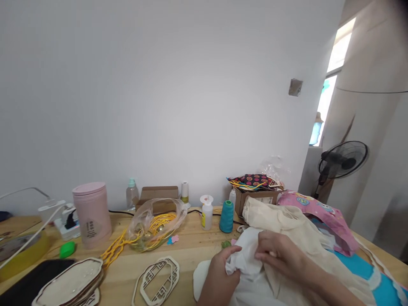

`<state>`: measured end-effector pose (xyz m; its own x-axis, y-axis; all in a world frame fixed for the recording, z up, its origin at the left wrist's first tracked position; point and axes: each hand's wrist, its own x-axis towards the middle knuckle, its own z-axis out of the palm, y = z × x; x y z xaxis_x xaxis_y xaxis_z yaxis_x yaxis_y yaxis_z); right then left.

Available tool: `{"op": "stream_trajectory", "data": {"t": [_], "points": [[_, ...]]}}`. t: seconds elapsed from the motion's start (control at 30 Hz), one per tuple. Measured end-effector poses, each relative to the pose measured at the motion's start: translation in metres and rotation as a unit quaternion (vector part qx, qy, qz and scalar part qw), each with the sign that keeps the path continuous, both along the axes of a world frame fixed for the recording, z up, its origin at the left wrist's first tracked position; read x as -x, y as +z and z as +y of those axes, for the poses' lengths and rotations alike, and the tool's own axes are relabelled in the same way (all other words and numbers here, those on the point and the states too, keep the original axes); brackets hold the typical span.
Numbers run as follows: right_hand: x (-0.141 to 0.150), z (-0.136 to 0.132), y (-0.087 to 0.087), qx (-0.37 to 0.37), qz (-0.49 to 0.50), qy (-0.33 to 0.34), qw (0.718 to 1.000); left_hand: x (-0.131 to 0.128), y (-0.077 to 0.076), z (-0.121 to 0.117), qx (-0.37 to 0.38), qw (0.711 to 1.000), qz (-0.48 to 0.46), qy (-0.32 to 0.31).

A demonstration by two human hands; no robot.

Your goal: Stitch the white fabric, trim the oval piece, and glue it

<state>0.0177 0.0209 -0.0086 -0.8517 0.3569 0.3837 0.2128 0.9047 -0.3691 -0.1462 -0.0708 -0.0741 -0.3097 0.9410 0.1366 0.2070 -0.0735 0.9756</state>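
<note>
White cloth (247, 255) lies bunched at the table's front right. My left hand (221, 274) is closed on a fold of it, thumb on top. Just to the right, my right hand (277, 253) is held in a pinch against the cloth. What sits between its fingertips, if anything, is too small to make out. Cream fabric (287, 225) spreads behind and beneath my right forearm. Partly behind my left hand is a pale flat board (200, 276). A small green item (226, 245) peeks out beyond the left thumb.
Left of my hands lie fretwork wooden frames (159, 280) and stacked wooden plaques (68, 280). Behind them stand a bag of yellow cords (159, 225), a pink canister (92, 214), a glue bottle (207, 214) and a teal thread cone (227, 216). A cardboard box (255, 197) is back right.
</note>
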Motion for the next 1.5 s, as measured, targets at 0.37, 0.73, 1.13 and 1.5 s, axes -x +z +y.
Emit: {"op": "stream_trajectory", "data": {"t": [0.37,0.73,1.13,1.5], "points": [[-0.004,-0.018,-0.009,0.114,0.079,-0.033,0.990,-0.001,-0.007,0.004,-0.062,0.975,-0.185,-0.104],[0.012,-0.032,-0.005,0.384,0.229,-0.065,0.892,0.002,-0.003,-0.003,-0.078,0.961,-0.255,-0.070],[-0.028,0.010,-0.073,0.206,0.124,-0.255,0.936,0.012,0.016,-0.003,-0.089,0.893,-0.439,-0.036],[-0.074,0.031,-0.076,0.184,0.159,-0.297,0.923,0.007,0.011,-0.013,-0.051,0.975,-0.200,-0.080]]}}
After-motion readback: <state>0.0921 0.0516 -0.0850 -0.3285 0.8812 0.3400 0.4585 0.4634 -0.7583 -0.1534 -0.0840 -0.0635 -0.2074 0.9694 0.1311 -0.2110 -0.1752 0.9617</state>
